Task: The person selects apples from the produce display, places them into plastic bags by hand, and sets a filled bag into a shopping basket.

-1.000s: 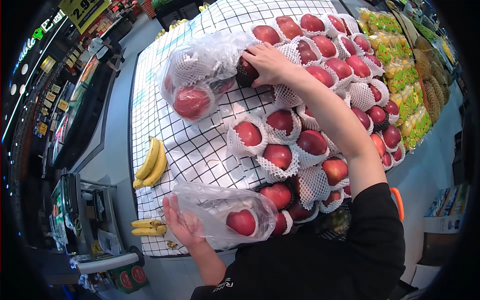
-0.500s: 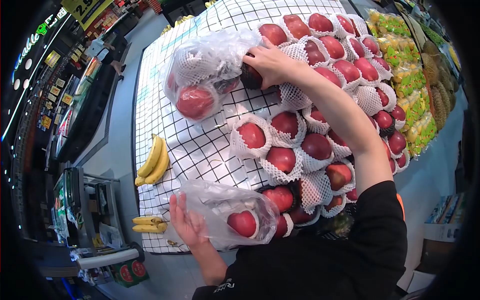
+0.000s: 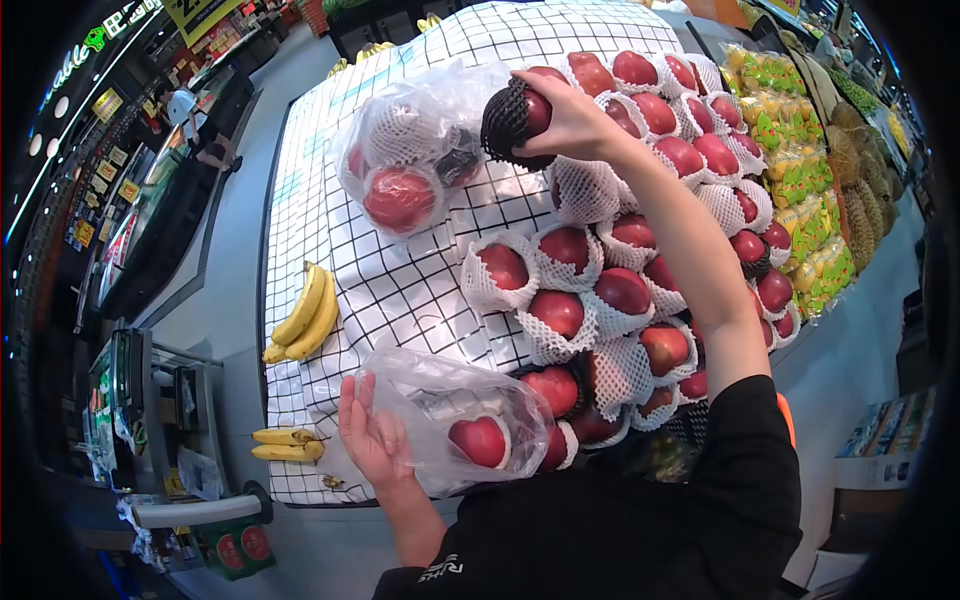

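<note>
Held a black-netted fruit [image 3: 512,118] in the right hand [image 3: 570,118], just right of the filled bag [image 3: 398,160], with its right side partly hidden by fingers and palm. Held the left hand [image 3: 375,430] open on the near side of the filled bag, partly veiled by a clear bag [image 3: 415,395]; could not tell if pinching its plastic. Saw a red fruit [image 3: 478,441] inside the clear bag, nearer than the filled bag, partly blurred by film.

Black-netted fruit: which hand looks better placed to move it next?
Right, I'd judge: the right hand grips the black-netted fruit above the table, while the left hand is at the lower clear bag, well away from it.
</note>
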The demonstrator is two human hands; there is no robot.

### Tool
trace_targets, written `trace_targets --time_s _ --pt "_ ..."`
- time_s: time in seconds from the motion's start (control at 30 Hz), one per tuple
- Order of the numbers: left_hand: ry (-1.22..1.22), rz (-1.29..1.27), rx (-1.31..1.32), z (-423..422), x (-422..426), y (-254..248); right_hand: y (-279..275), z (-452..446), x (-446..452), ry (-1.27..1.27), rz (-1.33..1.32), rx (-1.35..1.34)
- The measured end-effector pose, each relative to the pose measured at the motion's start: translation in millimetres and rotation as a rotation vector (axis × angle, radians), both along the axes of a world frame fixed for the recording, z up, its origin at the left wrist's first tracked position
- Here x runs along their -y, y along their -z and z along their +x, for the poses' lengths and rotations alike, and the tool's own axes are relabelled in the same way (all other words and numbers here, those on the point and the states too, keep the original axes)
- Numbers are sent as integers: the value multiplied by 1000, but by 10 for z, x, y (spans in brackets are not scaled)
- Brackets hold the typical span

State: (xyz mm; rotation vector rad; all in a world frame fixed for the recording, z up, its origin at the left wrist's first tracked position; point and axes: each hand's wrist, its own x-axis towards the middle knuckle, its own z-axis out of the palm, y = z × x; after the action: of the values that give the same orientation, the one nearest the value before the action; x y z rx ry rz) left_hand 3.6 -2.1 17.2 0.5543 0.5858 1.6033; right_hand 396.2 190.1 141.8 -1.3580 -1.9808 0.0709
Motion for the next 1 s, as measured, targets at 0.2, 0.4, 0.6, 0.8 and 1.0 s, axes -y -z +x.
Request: trace_targets --time_s 0.2,0.4,0.6,0.8,1.0 --pt "-20 -12 -46 47 79 -134 -55 -291 505 -267 -300 -986" --pt "20 0 -115 94 202 -223 403 -1139 1595 -804 -584 -2144" --pt "78 40 -143 86 357 -275 826 -1753 2325 -825 -682 -2260" --pt "129 81 -254 87 462 -297 1126 -1797 2482 -816 -674 -2200" --pt "156 174 -249 102 453 -308 1158 -1799 2442 -703 -619 -2088"
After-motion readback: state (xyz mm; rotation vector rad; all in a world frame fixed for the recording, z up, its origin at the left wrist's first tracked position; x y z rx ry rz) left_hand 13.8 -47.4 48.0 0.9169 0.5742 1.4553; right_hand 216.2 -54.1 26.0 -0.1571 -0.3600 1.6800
